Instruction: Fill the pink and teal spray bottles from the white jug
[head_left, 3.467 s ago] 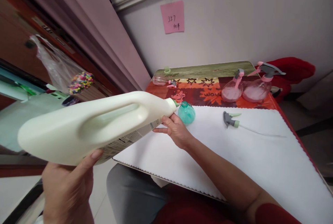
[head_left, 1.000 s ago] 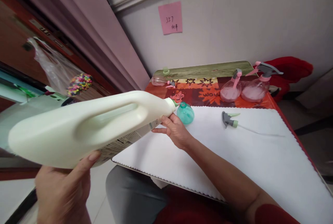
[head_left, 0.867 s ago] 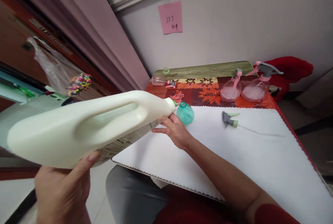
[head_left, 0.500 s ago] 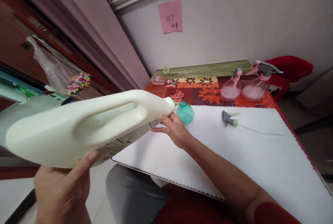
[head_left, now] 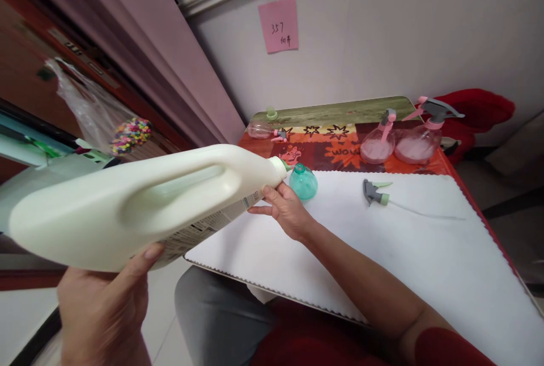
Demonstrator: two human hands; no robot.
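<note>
A large cream jug (head_left: 140, 201) with a moulded handle lies tipped almost level, its open neck against the mouth of a small teal spray bottle (head_left: 303, 181) that stands on a white cloth (head_left: 382, 252). My left hand (head_left: 104, 309) cups the jug's base from below, fingers wrapped round it. My right hand (head_left: 284, 210) grips the jug near its neck, right beside the teal bottle. A grey-and-green spray head (head_left: 374, 192) with a long thin tube lies loose on the cloth to the right.
Two pink spray bottles (head_left: 399, 142) stand at the back right of the table (head_left: 340, 111). A clear bottle (head_left: 263, 128) lies at the back left. A pink note (head_left: 278, 25) hangs on the wall. A plastic bag of coloured beads (head_left: 127, 131) hangs at the left.
The jug's base has sunk a little to the left and down. Both hands keep their hold; the neck stays at the teal bottle's mouth.
</note>
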